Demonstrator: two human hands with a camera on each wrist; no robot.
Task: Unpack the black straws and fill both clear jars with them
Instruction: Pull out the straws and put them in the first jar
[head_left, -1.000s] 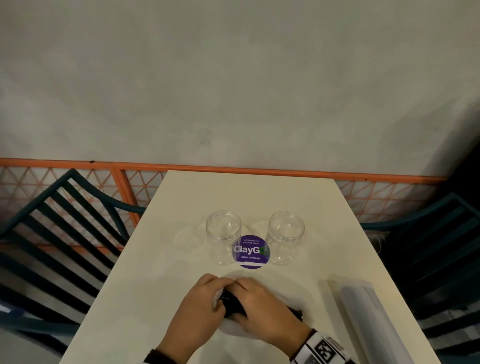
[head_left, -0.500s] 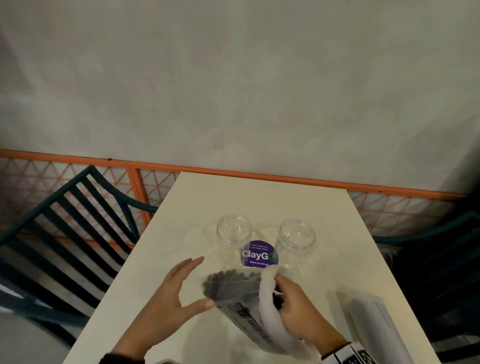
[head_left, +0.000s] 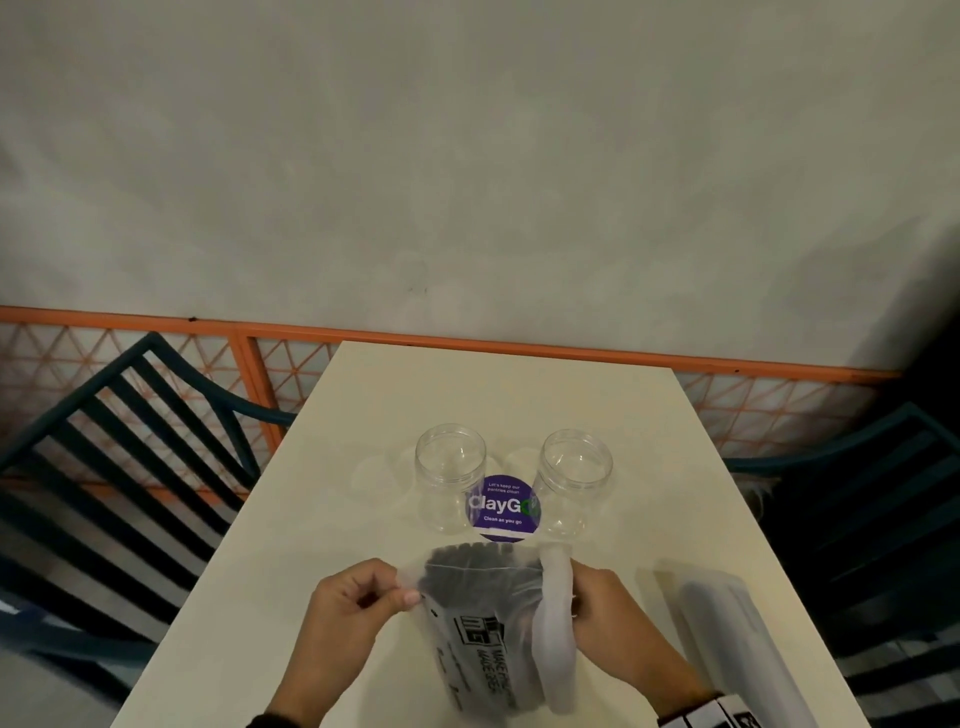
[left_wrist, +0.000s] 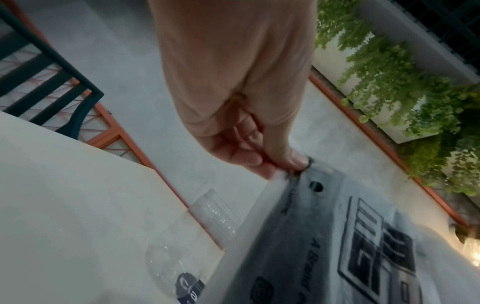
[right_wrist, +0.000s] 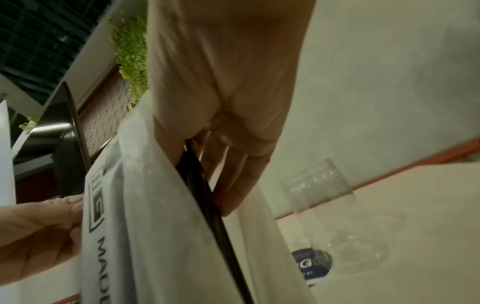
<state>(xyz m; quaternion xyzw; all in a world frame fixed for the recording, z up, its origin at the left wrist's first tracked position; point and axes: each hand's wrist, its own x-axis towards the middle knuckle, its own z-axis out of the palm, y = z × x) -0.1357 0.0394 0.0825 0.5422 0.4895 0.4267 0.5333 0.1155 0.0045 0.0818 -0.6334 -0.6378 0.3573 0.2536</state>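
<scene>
On the far left, a dark teal slatted metal chair (head_left: 119, 457) stands beside the cream rectangular table (head_left: 498, 395), with an orange lattice railing (head_left: 270, 374) behind it. The person's left hand (head_left: 345, 616) is raised over the near part of the table, its thumb and curled fingers (left_wrist: 288, 158) pinching the upper left corner of a frosted translucent plastic bag printed with black lettering (head_left: 480, 649). The bag stands roughly upright between the two hands, mouth upward, and the bundle of black straws (head_left: 475, 569) shows dark through its film, the straw ends reaching near the top edge. Beyond the bag, toward the middle of the table, two clear round plastic jars stand upright and uncapped: the left jar (head_left: 450, 475) and the right jar (head_left: 575, 480), with a round purple sticker reading "clayGo" (head_left: 503, 509) on the tabletop between them. The right hand (head_left: 613, 618) holds the right side of the bag, where a white fold of film hangs over; in the right wrist view its fingers (right_wrist: 233, 185) reach down loosely curled along the bag's side, with a black straw edge (right_wrist: 207, 201) pressed against them. Further right, a long pale translucent plastic package (head_left: 727, 639) lies flat near the table's right edge. Another dark teal chair (head_left: 872, 467) sits on the far right.
</scene>
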